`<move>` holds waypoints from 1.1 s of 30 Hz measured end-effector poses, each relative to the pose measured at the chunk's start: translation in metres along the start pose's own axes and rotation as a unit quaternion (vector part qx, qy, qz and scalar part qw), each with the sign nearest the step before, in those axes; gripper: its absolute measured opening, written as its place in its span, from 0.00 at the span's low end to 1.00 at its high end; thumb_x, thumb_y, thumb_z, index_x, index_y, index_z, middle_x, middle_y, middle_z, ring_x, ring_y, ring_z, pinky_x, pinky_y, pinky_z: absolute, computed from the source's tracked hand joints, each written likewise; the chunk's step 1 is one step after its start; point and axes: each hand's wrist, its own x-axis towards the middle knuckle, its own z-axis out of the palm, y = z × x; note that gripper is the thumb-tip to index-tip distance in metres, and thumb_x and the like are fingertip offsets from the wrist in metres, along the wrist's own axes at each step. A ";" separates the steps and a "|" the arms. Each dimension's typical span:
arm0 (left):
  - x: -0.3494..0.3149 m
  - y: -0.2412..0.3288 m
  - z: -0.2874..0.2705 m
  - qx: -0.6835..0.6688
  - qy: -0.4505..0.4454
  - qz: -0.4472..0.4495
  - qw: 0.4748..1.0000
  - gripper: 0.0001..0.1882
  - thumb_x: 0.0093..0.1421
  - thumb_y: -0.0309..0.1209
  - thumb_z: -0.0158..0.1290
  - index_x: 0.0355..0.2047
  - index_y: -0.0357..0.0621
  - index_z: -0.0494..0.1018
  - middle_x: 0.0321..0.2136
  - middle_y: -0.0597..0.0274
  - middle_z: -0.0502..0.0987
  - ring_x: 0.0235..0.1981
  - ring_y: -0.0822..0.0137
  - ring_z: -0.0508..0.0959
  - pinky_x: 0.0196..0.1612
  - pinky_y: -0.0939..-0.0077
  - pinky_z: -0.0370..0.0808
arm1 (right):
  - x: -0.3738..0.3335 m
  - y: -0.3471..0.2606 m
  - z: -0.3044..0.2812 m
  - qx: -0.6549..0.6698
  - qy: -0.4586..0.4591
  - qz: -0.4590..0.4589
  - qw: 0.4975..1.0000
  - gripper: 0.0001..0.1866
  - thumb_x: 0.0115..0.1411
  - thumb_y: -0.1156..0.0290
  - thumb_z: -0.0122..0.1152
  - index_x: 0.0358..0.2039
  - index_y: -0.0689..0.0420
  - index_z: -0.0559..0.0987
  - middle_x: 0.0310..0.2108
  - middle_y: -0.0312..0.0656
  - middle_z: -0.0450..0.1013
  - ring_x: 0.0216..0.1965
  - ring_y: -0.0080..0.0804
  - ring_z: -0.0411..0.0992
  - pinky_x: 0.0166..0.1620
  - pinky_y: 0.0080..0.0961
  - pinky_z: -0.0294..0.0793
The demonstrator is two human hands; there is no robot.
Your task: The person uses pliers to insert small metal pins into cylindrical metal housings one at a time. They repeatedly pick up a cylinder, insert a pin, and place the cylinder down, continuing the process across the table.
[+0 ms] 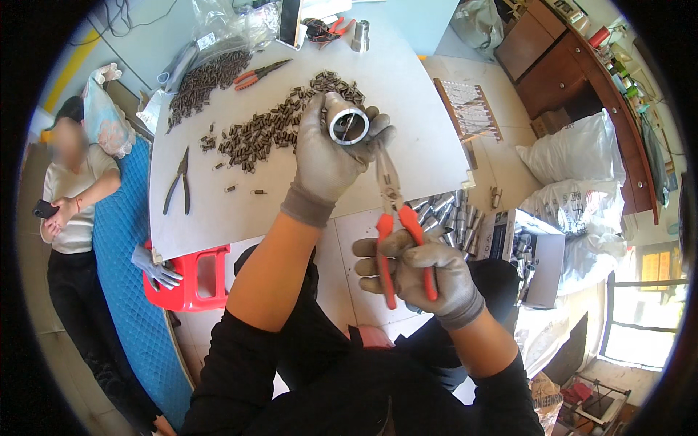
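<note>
My left hand [325, 149], in a grey work glove, is wrapped round a short metal tube [334, 107] and tips its round open end toward me. Something thin crosses the inside of the tube. In my gloved right hand [429, 272] are red-handled pliers [391, 200], jaws pointing up beside the fingers of my left hand. The handles are spread a little, and the jaw tips come close to the tube without clearly touching it. Beyond my left hand, a pile of small dark coil springs [262, 134] spreads over the white table [392, 87].
Black-handled pliers [178, 182], red-handled long-nose pliers [262, 74] and a metal cylinder [360, 36] rest on the table. Many metal tubes [454, 218] lie below its right edge, beside a cardboard box [545, 261]. A red stool [196, 280] stands left; a person [80, 182] reclines on a blue mat.
</note>
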 end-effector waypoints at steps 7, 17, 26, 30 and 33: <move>-0.006 -0.004 0.007 -0.034 -0.063 -0.041 0.997 0.30 0.71 0.56 0.32 0.36 0.43 0.73 0.45 0.41 0.77 0.51 0.44 0.77 0.59 0.41 0.72 | -0.019 -0.004 -0.027 -0.017 0.044 -0.094 0.994 0.15 0.54 0.76 0.58 0.43 0.67 0.77 0.55 0.58 0.67 0.53 0.52 0.73 0.59 0.53 0.71; -0.004 -0.008 0.003 -0.051 -0.076 -0.038 0.995 0.38 0.70 0.61 0.26 0.48 0.35 0.68 0.50 0.37 0.73 0.53 0.47 0.75 0.64 0.52 0.68 | -0.020 0.000 -0.046 0.023 0.035 -0.094 0.995 0.15 0.55 0.77 0.57 0.44 0.66 0.77 0.55 0.58 0.68 0.51 0.52 0.74 0.56 0.52 0.74; -0.004 -0.008 0.006 -0.070 -0.088 -0.056 0.992 0.40 0.70 0.62 0.28 0.43 0.32 0.71 0.51 0.35 0.73 0.54 0.42 0.74 0.63 0.46 0.67 | -0.017 0.003 -0.050 -0.040 0.065 -0.116 0.990 0.17 0.58 0.77 0.56 0.48 0.67 0.74 0.53 0.57 0.71 0.50 0.50 0.75 0.55 0.52 0.74; -0.005 -0.010 0.008 -0.097 -0.110 -0.070 0.987 0.41 0.69 0.62 0.29 0.40 0.30 0.72 0.52 0.34 0.72 0.55 0.39 0.73 0.63 0.44 0.67 | -0.017 0.002 -0.052 -0.036 0.062 -0.119 0.990 0.17 0.59 0.77 0.55 0.49 0.68 0.73 0.52 0.56 0.71 0.50 0.50 0.75 0.55 0.52 0.74; -0.006 -0.012 0.010 -0.088 -0.114 -0.073 0.987 0.41 0.69 0.62 0.29 0.39 0.30 0.72 0.51 0.35 0.73 0.54 0.40 0.74 0.63 0.44 0.68 | -0.018 0.002 -0.053 -0.027 0.070 -0.117 0.990 0.17 0.59 0.77 0.55 0.50 0.69 0.73 0.52 0.56 0.71 0.50 0.51 0.75 0.55 0.51 0.74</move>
